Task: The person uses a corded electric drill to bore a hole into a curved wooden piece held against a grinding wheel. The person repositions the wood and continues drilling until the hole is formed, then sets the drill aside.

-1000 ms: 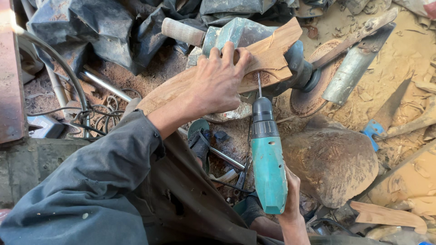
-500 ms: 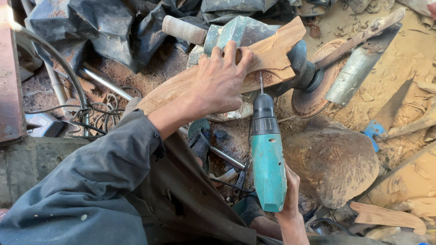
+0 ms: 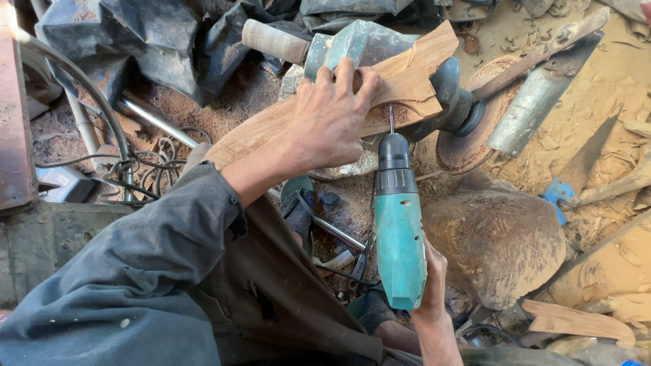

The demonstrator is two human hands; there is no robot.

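On the wood plank [image 3: 407, 74], hands [image 3: 332, 122] press flat.

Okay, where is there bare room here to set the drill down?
Best is the sawdust-covered ground at the upper right, between the grey metal blade and the blue-handled tool. The rounded brown wooden block has a bare top. Around the left hand and carved wooden plank, cables and rods crowd everything.

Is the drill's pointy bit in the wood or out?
In. The drill bit's tip meets the wooden piece, pressed flat by the left hand; depth unclear.
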